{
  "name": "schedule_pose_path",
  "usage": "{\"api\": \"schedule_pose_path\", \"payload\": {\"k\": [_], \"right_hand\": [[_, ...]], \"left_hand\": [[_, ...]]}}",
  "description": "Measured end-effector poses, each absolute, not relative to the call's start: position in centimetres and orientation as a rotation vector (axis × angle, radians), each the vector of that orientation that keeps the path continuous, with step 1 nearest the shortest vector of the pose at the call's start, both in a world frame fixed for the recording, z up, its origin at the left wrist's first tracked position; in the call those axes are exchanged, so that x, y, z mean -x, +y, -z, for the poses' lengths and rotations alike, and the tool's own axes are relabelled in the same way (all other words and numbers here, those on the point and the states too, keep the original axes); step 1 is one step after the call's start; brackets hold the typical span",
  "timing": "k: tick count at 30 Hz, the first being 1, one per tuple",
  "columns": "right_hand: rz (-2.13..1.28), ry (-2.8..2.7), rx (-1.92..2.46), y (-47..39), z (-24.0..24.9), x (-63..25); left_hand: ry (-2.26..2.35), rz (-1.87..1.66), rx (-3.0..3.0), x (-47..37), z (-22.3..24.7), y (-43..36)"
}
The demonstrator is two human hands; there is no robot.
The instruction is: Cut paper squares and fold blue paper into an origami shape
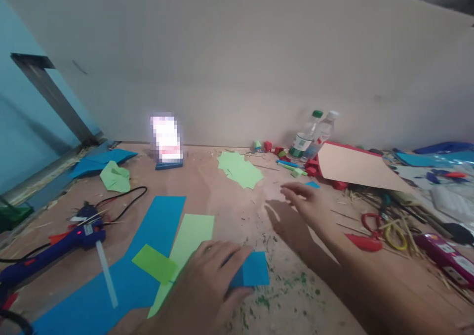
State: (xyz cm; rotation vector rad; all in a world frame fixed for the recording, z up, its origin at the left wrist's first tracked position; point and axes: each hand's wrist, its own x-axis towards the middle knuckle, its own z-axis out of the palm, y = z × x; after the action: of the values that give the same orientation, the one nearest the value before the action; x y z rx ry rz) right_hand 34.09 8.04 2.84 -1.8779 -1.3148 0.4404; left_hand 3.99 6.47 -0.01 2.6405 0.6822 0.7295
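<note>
My left hand (218,271) is low at the centre, its thumb and fingers closed about a small blue paper rectangle (256,269) that pokes out to the right. Part of that paper is hidden under the fingers. My right hand (309,204) hovers above the table, fingers stretched forward and nothing visible in them; its shadow falls to the left. Just beyond its fingertips lies a small blue paper scrap (313,184). Beside my left hand are a pale green paper strip (194,229), a bright green paper piece (153,263) and a large blue sheet (159,231).
A blue glue gun (55,246) with a glue stick (106,275) lies at left. A lit phone (167,140) stands by the wall. Jagged green paper (240,169) lies ahead. Plastic bottles (301,142), a tan board (359,167), scissors (371,222) and thin sticks occupy the right.
</note>
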Motion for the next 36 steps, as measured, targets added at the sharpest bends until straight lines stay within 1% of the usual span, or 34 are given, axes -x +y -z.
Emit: {"api": "schedule_pose_path", "payload": {"k": [3, 5, 9, 12, 18, 20, 21, 24, 28, 32, 34, 36], "right_hand": [[-0.275, -1.311, 1.992, 10.2, -3.8, -38.1], [-0.239, -1.298, 2.069, 11.7, -4.1, -40.3], [-0.319, -1.242, 2.131, 14.0, -4.0, -42.5], [-0.449, -1.219, 2.034, 13.9, -4.4, -42.4], [-0.936, -1.189, 1.635, 8.8, -5.8, -39.3], [-1.236, -1.023, 1.361, 6.9, -6.1, -37.5], [-1.31, -0.981, 1.279, 6.1, -6.2, -36.6], [-1.392, -0.931, 1.175, 4.3, -6.6, -33.7], [-1.474, -0.87, 1.065, 2.9, -7.0, -30.1], [-1.522, -0.769, 1.029, 3.0, -6.2, -27.4], [-1.547, -0.749, 1.038, 3.5, -5.2, -26.5], [-1.559, -0.763, 1.05, 4.1, -4.1, -26.0]], "left_hand": [[0.653, -0.7, -2.669, -4.0, 0.4, 6.3], [0.649, -0.691, -2.703, -4.1, 0.5, 6.2], [0.644, -0.701, -2.731, -4.0, 0.2, 6.2], [0.614, -0.702, -2.743, -3.9, -0.1, 6.4], [0.631, -0.63, -2.731, -3.9, 0.3, 6.9], [0.706, -0.559, -2.705, -3.9, 0.4, 6.9], [0.749, -0.534, -2.69, -3.9, 0.4, 6.9], [0.837, -0.523, -2.636, -3.8, 0.2, 6.7], [0.889, -0.628, -2.525, -3.6, -0.6, 6.7], [0.85, -0.506, -2.644, -3.4, -1.3, 7.1], [0.832, -0.598, -2.696, -3.2, -1.6, 7.3], [0.764, -0.822, -2.738, -3.0, -1.7, 7.4]]}}
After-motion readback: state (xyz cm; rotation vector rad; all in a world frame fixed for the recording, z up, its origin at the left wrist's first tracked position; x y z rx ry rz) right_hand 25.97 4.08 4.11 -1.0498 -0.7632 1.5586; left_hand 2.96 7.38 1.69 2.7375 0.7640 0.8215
